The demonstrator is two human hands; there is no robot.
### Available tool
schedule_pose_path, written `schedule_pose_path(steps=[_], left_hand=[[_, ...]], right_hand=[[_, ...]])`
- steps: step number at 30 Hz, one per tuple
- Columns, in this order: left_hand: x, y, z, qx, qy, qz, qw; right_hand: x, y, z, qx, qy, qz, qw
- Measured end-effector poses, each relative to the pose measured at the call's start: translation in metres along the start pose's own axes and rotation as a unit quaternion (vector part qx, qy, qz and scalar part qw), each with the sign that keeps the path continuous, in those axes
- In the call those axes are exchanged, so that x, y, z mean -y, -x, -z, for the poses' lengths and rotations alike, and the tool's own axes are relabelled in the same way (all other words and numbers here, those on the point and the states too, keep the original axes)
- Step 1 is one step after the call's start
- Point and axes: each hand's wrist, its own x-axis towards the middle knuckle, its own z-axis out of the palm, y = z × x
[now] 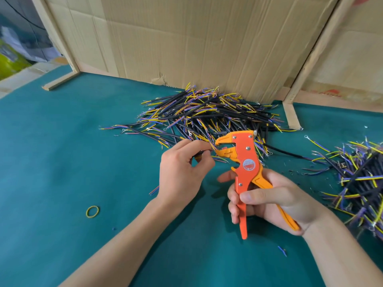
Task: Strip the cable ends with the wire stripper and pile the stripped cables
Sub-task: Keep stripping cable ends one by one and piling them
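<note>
My right hand grips the handles of an orange wire stripper, held upright with its jaws pointing left and parted. My left hand pinches a short black cable between thumb and fingers, and the cable's thin coloured wire ends lie between the stripper's jaws. A large pile of black cables with yellow, blue and purple wire ends lies behind the hands, against the cardboard wall. A second cable pile sits at the right edge of the view.
The work surface is a teal mat. A yellow rubber band lies at the left front, and small blue insulation scraps lie near my right forearm. Cardboard panels and wooden strips wall in the back.
</note>
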Motion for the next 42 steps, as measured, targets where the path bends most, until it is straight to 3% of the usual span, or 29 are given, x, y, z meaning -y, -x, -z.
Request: schedule_pose_path(steps=[29,38,42], left_hand=[[-0.003,0.000,0.000,0.020,0.035,0.028,0.999],[-0.003,0.000,0.004,0.051,0.015,0.014,0.999],[-0.002,-0.001,0.002,0.059,-0.002,0.012,0.998]], right_hand=[[-0.002,-0.002,0.001,-0.012,0.038,0.002,0.999],[-0.002,-0.004,-0.007,-0.058,0.040,0.004,0.998],[-0.005,-0.008,-0.013,-0.114,0.038,0.023,0.992]])
